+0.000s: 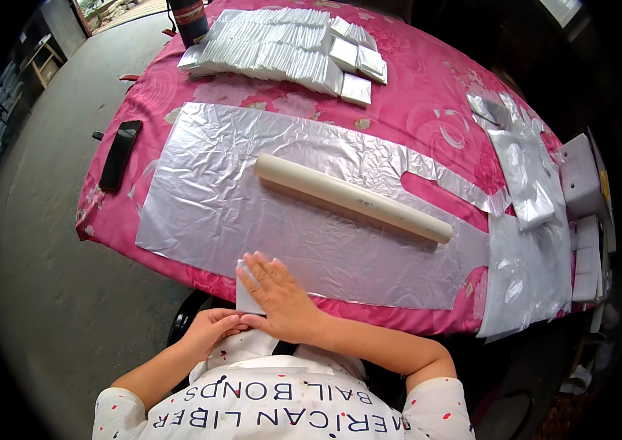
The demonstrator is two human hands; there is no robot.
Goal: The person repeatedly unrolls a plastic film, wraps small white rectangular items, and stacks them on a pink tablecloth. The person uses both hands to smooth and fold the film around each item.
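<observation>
A cream tube [352, 198] is lying across the flattened silver bag [252, 213] on the pink counter [428, 103]. Nearer than the tube, the right hand [281, 297] is pressing flat and open on a small white folded packet [246, 293], the left hand [212, 326] pinching its lower edge. Beyond the tube, white folded packets [281, 44] are sitting stacked; a black phone [119, 154] is lying left.

The single head camera is looking steeply down from above the desk's [428, 81] near edge, facing its far edge, taking in the whole top closely.

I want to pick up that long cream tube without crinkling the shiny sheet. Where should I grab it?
Probably grip the cream tube around its middle, coming from above. It lies flat and free on the silver sheet, so it should lift level.
</observation>
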